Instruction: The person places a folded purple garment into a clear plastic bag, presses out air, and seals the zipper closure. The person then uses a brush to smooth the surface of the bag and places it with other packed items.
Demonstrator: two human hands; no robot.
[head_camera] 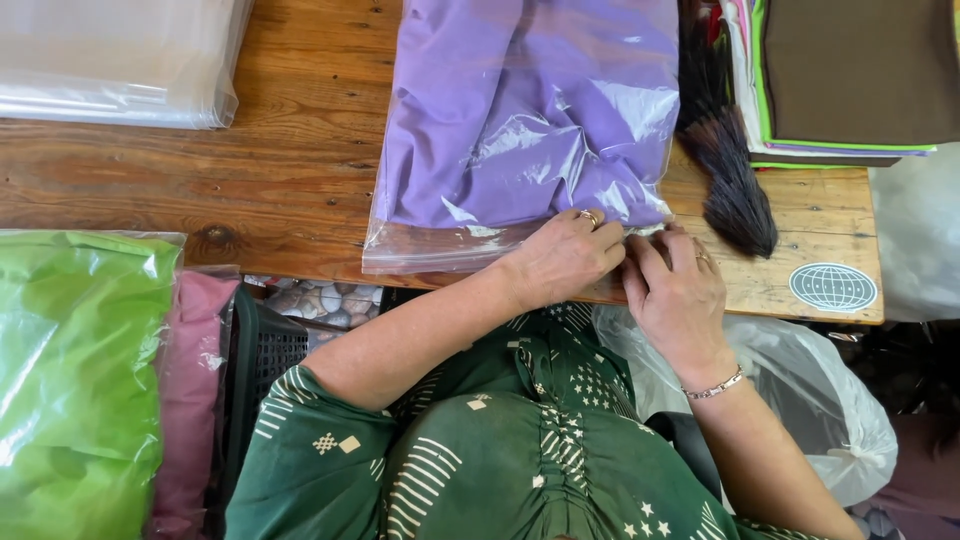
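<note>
A clear plastic bag (520, 120) holding folded purple cloth lies on the wooden table (290, 170), its open edge toward me. My left hand (565, 255), with a ring on one finger, pinches the bag's near edge at its right corner. My right hand (675, 290), wearing a ring and a thin bracelet, presses fingertips on the same edge, touching the left hand. Both hands grip the bag's closing strip.
A dark brush (735, 185) lies right of the bag, by a stack of folded fabrics (850, 75). Clear empty bags (120, 60) lie far left. Bagged green cloth (75, 380) and pink cloth (195, 390) sit on a black crate (265, 350). A white plastic bag (820, 400) hangs at right.
</note>
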